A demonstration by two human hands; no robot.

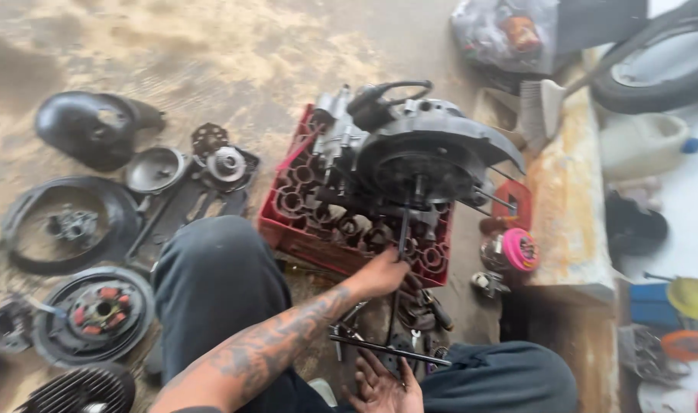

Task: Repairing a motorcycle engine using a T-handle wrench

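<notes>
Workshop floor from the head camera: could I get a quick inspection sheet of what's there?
Surface: dusty concrete floor.
Job's things: engine on a red crate; dark rod tool against it.
Clutter: covers and flywheel parts at left, loose tools.
Hands: left hand grips the rod tool; right hand open, palm up.
Cables: black cable looped on the engine.
Surroundings: tyre, white jug, brush.
</notes>
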